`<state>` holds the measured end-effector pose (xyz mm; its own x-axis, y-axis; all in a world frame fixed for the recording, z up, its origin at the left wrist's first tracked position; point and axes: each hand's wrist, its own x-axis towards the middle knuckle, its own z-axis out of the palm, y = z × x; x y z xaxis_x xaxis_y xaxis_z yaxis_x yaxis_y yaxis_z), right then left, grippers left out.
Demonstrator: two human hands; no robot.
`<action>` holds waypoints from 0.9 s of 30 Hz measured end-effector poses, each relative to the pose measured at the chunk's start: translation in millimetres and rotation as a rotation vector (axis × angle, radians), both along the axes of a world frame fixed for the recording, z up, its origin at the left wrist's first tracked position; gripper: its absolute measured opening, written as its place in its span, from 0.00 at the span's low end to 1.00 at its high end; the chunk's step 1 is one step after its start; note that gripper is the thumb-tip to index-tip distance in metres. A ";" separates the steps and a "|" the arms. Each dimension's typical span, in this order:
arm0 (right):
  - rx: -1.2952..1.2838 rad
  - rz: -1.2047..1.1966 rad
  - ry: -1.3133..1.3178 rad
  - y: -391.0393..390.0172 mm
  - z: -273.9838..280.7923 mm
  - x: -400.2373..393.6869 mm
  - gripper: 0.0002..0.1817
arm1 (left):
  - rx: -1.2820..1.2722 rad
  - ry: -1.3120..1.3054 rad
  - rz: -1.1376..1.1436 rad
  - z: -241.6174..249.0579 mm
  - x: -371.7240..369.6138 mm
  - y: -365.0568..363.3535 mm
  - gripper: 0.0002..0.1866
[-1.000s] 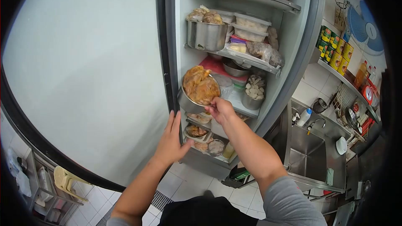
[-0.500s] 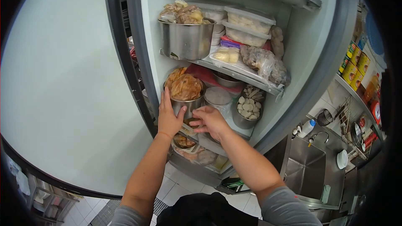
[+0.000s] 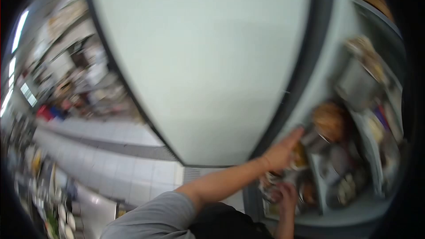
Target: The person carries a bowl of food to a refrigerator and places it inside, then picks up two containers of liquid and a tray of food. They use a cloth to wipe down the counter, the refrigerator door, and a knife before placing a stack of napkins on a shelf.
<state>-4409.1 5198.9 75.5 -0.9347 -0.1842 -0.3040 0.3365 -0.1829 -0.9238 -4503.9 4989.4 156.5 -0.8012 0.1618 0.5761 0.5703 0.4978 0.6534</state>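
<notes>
The picture is smeared by motion. My left hand (image 3: 285,152) reaches into the open refrigerator with its fingers stretched out, close by the wall of a steel pot (image 3: 315,140). Orange-brown food in a clear bag (image 3: 330,121) fills the top of that pot. Lower down, my right hand (image 3: 285,194) is near the bottom shelf, among containers of food (image 3: 308,192); its fingers are too blurred to read. A round container with a pale lid (image 3: 340,158) sits beside the pot, and a container of whitish pieces (image 3: 347,190) stands past it.
The wide refrigerator door (image 3: 199,71) hangs open to the left of the shelves. On the shelf above stands a larger steel pot (image 3: 356,84) heaped with bagged food. Cluttered shelving (image 3: 84,79), a white tiled floor (image 3: 141,181) and a steel counter (image 3: 95,208) lie further left.
My view has swung left, so the refrigerator shelves now appear at the right. My left hand has come off the front of the steel pot, and my right hand is lower, by the bottom shelf.
</notes>
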 end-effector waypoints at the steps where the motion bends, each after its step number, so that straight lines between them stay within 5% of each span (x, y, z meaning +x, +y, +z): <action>1: 0.055 0.024 -0.074 -5.0 -21.3 3.9 0.09 | -0.020 -0.065 -0.010 -19.0 17.9 -14.2 0.47; 4: 0.232 0.133 -0.186 4.5 -139.7 12.6 0.09 | -0.010 -0.337 -0.044 -56.1 100.8 -72.3 0.46; 6: 0.325 0.251 -0.175 -18.0 -162.9 19.8 0.09 | -0.110 -0.384 0.067 -95.4 169.1 -127.6 0.41; 8: 0.389 0.395 -0.125 -69.0 -128.4 36.3 0.08 | -0.075 -0.366 0.294 -143.5 246.5 -197.9 0.34; 9: 0.372 0.460 -0.072 -90.6 -123.7 43.8 0.08 | 0.160 -0.610 0.415 -141.2 296.3 -220.7 0.30; 15: 0.323 0.830 0.328 -266.9 -75.9 90.3 0.12 | 0.398 -0.679 1.253 -213.5 588.0 -310.3 0.26; 19: 0.366 1.004 0.715 -412.7 -22.0 137.4 0.18 | 0.508 -0.628 1.470 -197.5 710.1 -301.7 0.24; 21: 0.174 1.068 0.848 -489.6 4.1 162.9 0.18 | 0.529 -0.593 1.528 -202.7 761.8 -290.6 0.24; 23: 0.091 1.171 0.734 -561.2 23.2 171.5 0.25 | 0.560 -0.615 1.569 -189.6 802.4 -277.4 0.23; 27: 0.163 0.931 0.640 -674.1 34.8 161.0 0.36 | 0.588 -0.610 1.644 -182.6 869.7 -252.1 0.23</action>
